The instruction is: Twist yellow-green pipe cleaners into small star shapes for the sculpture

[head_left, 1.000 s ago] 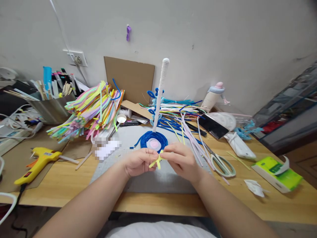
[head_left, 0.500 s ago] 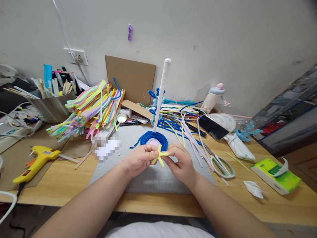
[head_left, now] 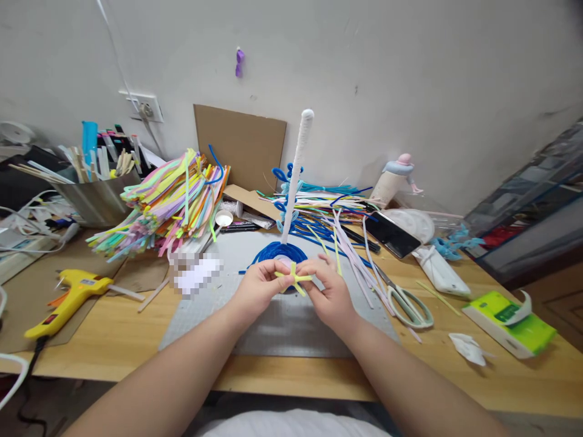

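Between my hands is a small yellow pipe-cleaner piece (head_left: 296, 278) with several short arms sticking out like a star. My left hand (head_left: 262, 285) pinches it from the left, thumb and forefinger closed on it. From the other side my right hand (head_left: 331, 292) grips one of its arms between thumb and fingers. Just behind them, a coiled blue pipe-cleaner base (head_left: 264, 254) lies on the grey mat (head_left: 204, 328), its front partly hidden by my hands. A white wrapped stick (head_left: 297, 164) rises from this base, with blue looped shapes (head_left: 281, 173) close to it.
To the left are a yellow glue gun (head_left: 68, 300) and a thick bundle of coloured pipe cleaners (head_left: 168, 200). Scissors (head_left: 412, 308), a black phone (head_left: 392, 233) and a green tissue pack (head_left: 510, 325) lie on the right. Cardboard (head_left: 241, 142) leans against the wall.
The yellow piece has turned a little between my fingers, so its arms point differently. Both hands stay in nearly the same place, fingers slightly shifted.
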Demonstrator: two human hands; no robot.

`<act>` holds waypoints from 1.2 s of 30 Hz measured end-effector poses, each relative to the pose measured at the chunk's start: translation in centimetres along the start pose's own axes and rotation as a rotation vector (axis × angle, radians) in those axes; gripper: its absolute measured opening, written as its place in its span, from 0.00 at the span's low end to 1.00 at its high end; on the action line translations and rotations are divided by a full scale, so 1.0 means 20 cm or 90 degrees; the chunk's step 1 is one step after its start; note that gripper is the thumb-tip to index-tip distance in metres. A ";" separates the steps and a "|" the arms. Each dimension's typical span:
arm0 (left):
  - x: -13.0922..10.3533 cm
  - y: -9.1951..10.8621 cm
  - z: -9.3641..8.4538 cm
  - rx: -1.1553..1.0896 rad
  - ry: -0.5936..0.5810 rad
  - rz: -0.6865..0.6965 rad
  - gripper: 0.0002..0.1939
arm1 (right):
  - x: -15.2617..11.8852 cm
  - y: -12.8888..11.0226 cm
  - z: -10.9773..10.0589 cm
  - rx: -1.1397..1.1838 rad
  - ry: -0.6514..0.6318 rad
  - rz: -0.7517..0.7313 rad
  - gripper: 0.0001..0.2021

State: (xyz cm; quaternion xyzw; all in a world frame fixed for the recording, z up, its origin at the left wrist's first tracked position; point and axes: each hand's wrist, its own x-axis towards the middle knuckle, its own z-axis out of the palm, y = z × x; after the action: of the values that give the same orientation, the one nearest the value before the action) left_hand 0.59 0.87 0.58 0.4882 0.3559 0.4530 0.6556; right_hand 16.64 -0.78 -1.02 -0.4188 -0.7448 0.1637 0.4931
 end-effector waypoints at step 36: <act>0.01 -0.06 -0.01 0.170 -0.035 0.104 0.11 | 0.00 0.00 0.04 0.246 -0.034 0.253 0.05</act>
State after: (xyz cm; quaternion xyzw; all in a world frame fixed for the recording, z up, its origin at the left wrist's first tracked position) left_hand 0.70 1.02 -0.70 0.6104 0.3543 0.4399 0.5553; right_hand 15.99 -0.67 -1.28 -0.4501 -0.6158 0.4073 0.5023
